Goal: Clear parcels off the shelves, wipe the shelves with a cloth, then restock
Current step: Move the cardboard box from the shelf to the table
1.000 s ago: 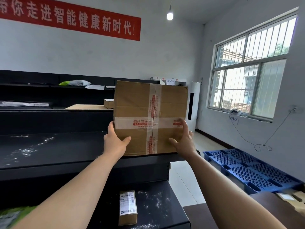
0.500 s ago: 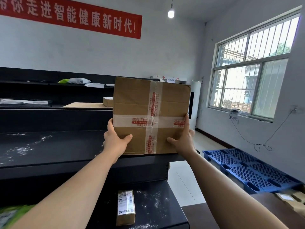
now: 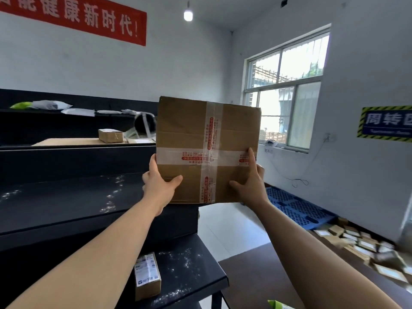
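Cardboard, taped crosswise, makes up the large box (image 3: 207,150) held upright at the right end of the black middle shelf (image 3: 66,197); whether its bottom edge touches the shelf is unclear. The left hand (image 3: 159,184) grips its lower left side, thumb across the front, and the right hand (image 3: 249,184) grips the lower right side likewise. With both holds low, the box could, I judge, tip away or slip on the glossy tape (image 3: 210,139), falling onto the small parcel (image 3: 147,275) on the shelf below (image 3: 200,275) or knocking the shelf's edge.

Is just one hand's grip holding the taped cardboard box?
No, the left-hand grip and the right-hand grip both hold the taped cardboard box by its lower sides.
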Demonstrator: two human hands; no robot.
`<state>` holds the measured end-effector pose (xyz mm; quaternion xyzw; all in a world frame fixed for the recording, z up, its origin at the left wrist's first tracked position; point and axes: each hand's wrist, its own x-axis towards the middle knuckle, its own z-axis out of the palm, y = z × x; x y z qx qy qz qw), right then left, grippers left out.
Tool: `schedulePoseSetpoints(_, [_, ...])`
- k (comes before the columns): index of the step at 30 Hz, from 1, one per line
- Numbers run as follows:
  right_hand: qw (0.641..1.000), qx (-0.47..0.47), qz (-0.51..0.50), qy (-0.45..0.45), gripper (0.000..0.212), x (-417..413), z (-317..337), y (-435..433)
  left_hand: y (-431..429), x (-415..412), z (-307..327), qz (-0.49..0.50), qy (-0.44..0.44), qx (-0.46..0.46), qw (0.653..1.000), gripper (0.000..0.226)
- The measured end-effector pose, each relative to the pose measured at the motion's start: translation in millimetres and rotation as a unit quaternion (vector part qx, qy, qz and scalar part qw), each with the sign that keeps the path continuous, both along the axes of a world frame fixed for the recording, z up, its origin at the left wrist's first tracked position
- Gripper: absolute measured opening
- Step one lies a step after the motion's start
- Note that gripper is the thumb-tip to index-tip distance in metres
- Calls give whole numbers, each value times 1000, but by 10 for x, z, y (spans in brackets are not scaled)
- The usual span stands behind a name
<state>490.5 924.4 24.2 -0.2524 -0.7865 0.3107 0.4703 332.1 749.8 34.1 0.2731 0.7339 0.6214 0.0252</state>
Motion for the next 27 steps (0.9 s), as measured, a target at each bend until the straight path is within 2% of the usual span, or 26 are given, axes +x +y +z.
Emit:
schedulePoseSetpoints(13, [985, -12, -172, 9, 103, 1468, -125, -125, 566, 957, -63, -182, 39, 2, 983, 87])
schedulePoseSetpoints(27, [928, -32, -372, -14, 108, 3370, -429, -331, 1210, 2652, -358, -341, 29, -46, 939, 87])
